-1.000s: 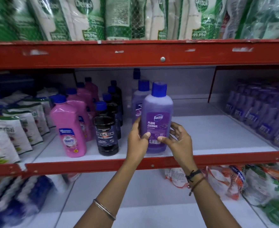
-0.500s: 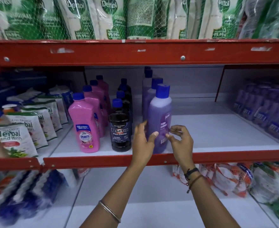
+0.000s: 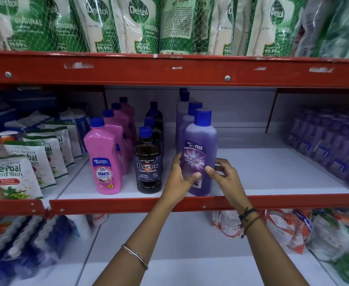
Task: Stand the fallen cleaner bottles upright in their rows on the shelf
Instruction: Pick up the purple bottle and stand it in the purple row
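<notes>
The purple bottle [image 3: 200, 153] stands upright at the front of its row, near the red edge of the shelf [image 3: 272, 174]. The left hand [image 3: 179, 178] and right hand [image 3: 223, 174] hold it lightly on both sides. A careless release could knock it against the black bottle [image 3: 148, 168] just beside. The white shelf looks smooth, with free room on the right.

One head-worn view looks forward and slightly down, close to the shelf [image 3: 272, 168].
</notes>
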Demonstrator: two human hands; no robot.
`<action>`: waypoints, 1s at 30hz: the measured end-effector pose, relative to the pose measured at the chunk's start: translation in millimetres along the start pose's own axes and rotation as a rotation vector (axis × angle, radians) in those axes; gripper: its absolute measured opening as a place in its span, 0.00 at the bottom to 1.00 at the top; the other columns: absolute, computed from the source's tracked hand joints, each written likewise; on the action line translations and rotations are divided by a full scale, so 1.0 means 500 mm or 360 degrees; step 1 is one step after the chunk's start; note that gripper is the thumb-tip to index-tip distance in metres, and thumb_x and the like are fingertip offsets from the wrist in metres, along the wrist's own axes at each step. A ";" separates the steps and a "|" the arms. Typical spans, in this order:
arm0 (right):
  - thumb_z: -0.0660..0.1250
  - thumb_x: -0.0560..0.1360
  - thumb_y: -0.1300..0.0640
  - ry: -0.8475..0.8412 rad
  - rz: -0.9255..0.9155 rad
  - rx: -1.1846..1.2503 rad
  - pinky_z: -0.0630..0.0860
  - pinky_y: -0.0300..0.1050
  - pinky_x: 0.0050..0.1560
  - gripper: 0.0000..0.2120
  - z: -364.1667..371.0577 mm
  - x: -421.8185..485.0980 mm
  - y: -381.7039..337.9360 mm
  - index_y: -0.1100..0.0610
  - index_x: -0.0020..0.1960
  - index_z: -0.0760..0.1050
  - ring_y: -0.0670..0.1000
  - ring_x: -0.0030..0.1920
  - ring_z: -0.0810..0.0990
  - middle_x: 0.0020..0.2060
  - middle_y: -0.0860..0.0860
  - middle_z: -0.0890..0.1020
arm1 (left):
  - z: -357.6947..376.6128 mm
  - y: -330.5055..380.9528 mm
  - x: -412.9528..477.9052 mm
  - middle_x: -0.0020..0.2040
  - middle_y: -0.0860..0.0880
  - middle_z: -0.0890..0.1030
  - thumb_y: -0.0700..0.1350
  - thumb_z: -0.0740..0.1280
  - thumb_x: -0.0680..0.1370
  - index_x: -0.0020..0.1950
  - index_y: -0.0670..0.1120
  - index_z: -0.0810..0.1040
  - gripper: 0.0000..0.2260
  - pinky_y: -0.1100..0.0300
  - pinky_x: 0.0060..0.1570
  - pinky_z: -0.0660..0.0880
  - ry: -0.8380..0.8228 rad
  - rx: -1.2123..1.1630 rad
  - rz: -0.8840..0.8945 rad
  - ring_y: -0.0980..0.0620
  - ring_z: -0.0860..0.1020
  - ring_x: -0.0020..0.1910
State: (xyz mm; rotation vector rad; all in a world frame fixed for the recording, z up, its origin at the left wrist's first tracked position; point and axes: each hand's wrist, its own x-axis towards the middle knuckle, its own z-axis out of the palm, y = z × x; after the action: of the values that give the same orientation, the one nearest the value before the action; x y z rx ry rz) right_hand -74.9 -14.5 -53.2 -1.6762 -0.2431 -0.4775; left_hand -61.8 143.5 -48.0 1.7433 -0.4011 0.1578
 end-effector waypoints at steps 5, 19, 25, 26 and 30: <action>0.67 0.73 0.55 0.0019 0.0061 0.0064 0.81 0.41 0.48 0.17 -0.015 0.018 0.009 0.55 0.60 0.70 0.52 0.53 0.81 0.53 0.52 0.81 | 0.008 -0.003 -0.011 0.69 0.48 0.68 0.55 0.59 0.77 0.71 0.52 0.58 0.25 0.54 0.65 0.70 0.0195 0.0105 0.0070 0.52 0.69 0.67; 0.50 0.81 0.49 0.0113 0.0182 0.0320 0.78 0.34 0.53 0.20 0.000 -0.017 -0.015 0.56 0.67 0.70 0.50 0.59 0.79 0.59 0.52 0.79 | 0.006 0.030 -0.060 0.73 0.64 0.55 0.77 0.43 0.64 0.72 0.65 0.46 0.38 0.57 0.71 0.59 -0.0010 0.0059 0.0075 0.62 0.56 0.72; 0.50 0.81 0.49 0.0110 0.0182 0.0284 0.77 0.33 0.51 0.22 -0.006 -0.047 -0.027 0.57 0.68 0.70 0.50 0.59 0.78 0.60 0.52 0.78 | 0.004 0.041 -0.091 0.71 0.66 0.51 0.78 0.42 0.62 0.71 0.69 0.44 0.38 0.56 0.72 0.55 -0.0071 0.0036 0.0044 0.64 0.53 0.71; 0.50 0.81 0.48 0.0115 0.0175 0.0269 0.77 0.33 0.51 0.22 -0.007 -0.051 -0.029 0.57 0.67 0.70 0.50 0.58 0.79 0.59 0.52 0.78 | 0.005 0.043 -0.097 0.70 0.67 0.50 0.78 0.42 0.62 0.70 0.69 0.43 0.38 0.59 0.71 0.54 -0.0066 0.0033 0.0050 0.66 0.51 0.71; 0.49 0.81 0.48 0.0123 0.0136 0.0232 0.77 0.37 0.54 0.22 -0.009 -0.071 -0.037 0.57 0.67 0.70 0.48 0.57 0.79 0.59 0.51 0.78 | 0.006 0.047 -0.115 0.70 0.69 0.48 0.79 0.43 0.61 0.71 0.68 0.43 0.39 0.60 0.69 0.52 -0.0056 0.0054 0.0047 0.66 0.49 0.70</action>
State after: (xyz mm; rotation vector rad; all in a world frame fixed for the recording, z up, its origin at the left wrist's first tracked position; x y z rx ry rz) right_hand -115.0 -12.0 -52.2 -1.5166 -0.1450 -0.4491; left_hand -123.6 147.2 -45.5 1.7762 -0.4528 0.1561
